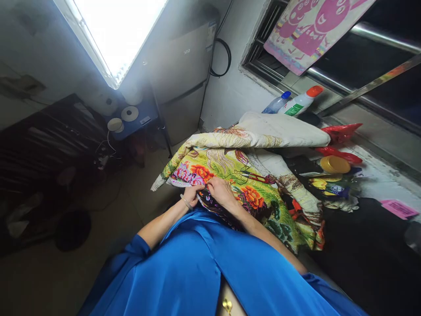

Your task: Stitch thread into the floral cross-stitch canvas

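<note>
A flower-patterned cloth (243,188) with orange blooms on green lies spread over the surface in front of me. My left hand (191,194) pinches its near edge, fingers closed on the cloth. My right hand (221,190) sits right beside it, fingers curled down onto the same edge; what it pinches is too small to make out. A pair of small red-handled snips (255,177) lies on the cloth just beyond my right hand. A rolled pale part of the cloth (263,134) lies at the far end. My blue garment (204,267) fills the foreground.
Two plastic bottles (296,103) lie by the window sill. A yellow-lidded jar (334,165), red plastic pieces (340,131) and a pink paper (398,208) sit to the right. A fridge (184,74), a blue stool with tape rolls (131,116) and a dark cabinet (42,149) stand to the left.
</note>
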Motion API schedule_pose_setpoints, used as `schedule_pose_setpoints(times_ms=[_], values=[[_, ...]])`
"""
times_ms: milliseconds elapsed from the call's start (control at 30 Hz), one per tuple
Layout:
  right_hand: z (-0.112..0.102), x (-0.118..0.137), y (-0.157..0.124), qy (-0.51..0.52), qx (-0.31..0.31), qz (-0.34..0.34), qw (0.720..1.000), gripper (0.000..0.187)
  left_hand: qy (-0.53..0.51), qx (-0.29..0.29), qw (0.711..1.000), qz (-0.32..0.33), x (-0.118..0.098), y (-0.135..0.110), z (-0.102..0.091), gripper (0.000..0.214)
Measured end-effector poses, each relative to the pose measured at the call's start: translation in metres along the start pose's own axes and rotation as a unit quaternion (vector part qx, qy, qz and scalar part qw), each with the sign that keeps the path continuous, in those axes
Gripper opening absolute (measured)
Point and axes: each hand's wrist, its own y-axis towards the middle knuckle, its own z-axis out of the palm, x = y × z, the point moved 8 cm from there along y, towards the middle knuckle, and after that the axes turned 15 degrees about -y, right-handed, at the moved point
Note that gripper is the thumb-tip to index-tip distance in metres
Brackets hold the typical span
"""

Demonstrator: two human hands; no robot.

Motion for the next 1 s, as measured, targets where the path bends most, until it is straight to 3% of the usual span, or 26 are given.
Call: schedule_pose_setpoints(times_ms=[167,533,1000], values=[[0.000,-0.007,0.005,0.054,-0.021,-0.036,0.998,0.021,-0.018,0.010,1.000,-0.009,0.001,0.000,0.002,0.027],[0.008,-0.021,0.022,0.210,0.000,-0.124,0.970,0.018,-0.010,0.015,1.000,-0.026,0.003,0.003,0.002,0.029],[0.026,-0.024,0.036,0.348,0.109,-0.143,0.920,0.013,-0.019,0.031,0.999,-0.024,0.004,0.004,0.005,0.028]])
